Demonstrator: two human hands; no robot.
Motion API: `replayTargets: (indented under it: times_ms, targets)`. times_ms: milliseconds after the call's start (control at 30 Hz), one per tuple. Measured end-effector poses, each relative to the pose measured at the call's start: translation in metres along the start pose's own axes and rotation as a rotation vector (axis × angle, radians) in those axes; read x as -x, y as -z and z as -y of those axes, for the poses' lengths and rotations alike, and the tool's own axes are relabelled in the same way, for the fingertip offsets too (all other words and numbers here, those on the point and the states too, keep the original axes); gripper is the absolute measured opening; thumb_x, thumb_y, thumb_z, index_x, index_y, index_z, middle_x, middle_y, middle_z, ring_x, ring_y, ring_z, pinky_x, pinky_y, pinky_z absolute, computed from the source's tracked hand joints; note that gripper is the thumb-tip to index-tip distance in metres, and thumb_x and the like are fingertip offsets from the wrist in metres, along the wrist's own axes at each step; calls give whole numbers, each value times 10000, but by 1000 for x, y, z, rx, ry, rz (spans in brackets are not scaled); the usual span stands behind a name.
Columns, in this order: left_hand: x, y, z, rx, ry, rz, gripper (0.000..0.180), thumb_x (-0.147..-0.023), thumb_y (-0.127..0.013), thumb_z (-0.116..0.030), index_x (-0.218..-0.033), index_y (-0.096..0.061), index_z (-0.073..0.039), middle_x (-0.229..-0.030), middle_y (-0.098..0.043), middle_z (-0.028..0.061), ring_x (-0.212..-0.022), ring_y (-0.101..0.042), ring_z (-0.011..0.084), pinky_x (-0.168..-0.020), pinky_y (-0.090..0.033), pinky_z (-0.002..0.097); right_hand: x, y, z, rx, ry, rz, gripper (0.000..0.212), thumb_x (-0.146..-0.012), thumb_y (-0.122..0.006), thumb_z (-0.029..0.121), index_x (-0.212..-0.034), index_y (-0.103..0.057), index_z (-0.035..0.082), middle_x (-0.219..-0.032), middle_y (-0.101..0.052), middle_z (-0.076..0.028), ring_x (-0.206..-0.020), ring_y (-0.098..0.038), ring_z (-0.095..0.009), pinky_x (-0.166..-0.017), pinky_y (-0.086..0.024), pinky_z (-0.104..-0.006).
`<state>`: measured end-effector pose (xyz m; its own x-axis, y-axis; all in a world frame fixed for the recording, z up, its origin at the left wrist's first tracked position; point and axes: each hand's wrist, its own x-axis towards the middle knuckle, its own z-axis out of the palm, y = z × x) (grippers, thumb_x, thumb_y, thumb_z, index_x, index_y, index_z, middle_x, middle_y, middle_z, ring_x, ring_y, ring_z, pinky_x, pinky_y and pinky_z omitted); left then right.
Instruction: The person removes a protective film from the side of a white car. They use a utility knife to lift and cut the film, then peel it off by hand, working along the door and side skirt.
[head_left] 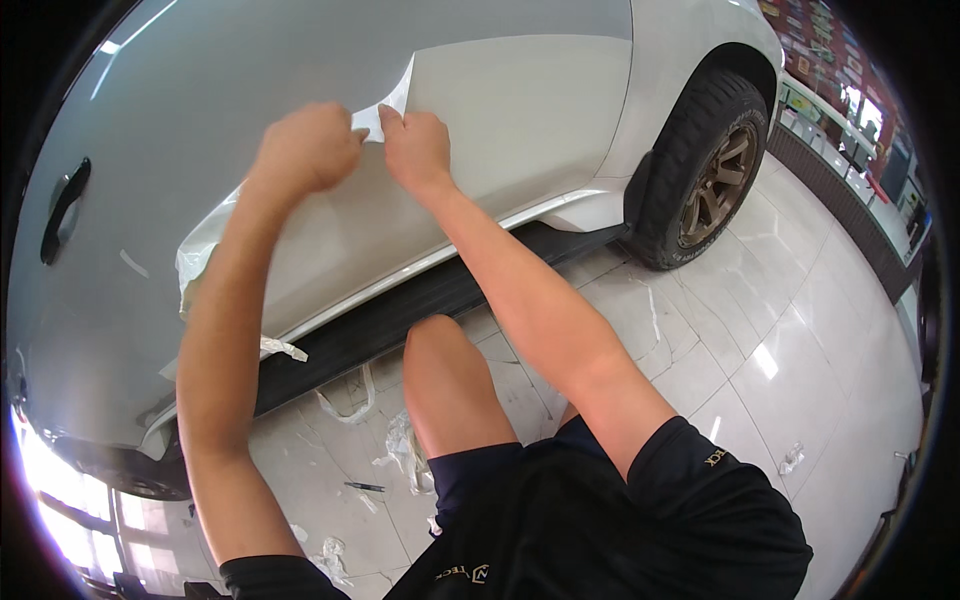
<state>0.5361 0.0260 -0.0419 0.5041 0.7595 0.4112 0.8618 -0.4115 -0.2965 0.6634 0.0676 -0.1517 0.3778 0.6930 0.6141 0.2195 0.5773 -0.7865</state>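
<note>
A sheet of grey film (290, 60) covers the upper part of a car door, and its lower edge is lifted to show a white underside. The bare, pale lower door panel (520, 110) lies beneath it. My left hand (312, 148) is closed on the film's loose edge. Just to its right, my right hand (418, 150) pinches the same edge, with a short white strip of film stretched between the two. Another flap of the film curls away from the door behind my left forearm. My fingertips are partly hidden by my knuckles.
A black running board (350, 355) runs along the door's bottom, close to my bent knee. To the right is a wheel (715, 170) with a bronze rim. A dark door handle (66, 210) sits at left. Film scraps (405, 450) and a dark pen-like tool (365, 487) lie on the tiles.
</note>
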Motion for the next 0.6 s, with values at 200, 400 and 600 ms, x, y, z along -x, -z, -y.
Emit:
replayTargets:
  times_ms: [200, 400, 600]
  targets:
    - [-57, 37, -40, 65, 218, 51, 448, -972, -593, -423, -880, -759, -18, -776, -739, 112, -729, -712, 300, -711, -553, 434, 6, -6, -3, -36, 6, -81, 506, -985, -596, 311, -616, -564, -34, -560, -563, -179, -519, -502, -325, -547, -393, -463]
    - [-87, -18, -83, -274, 111, -172, 327, -992, -566, -326, -926, -793, -100, -956, -768, 113, -919, -741, 315, -763, -579, 416, 6, -10, -14, 178, 236, -139, 322, -868, -700, 280, -716, -690, -4, -724, -684, -242, -747, -675, -461, -649, -517, -501]
    - [-74, -33, -61, -250, 13, -189, 327, -1011, -500, -226, -920, -775, -76, -953, -749, 149, -908, -723, 338, -758, -569, 465, 12, -14, -12, -17, 22, -130, 275, -849, -688, 206, -748, -700, -50, -803, -685, -281, -807, -679, -464, -696, -529, -522]
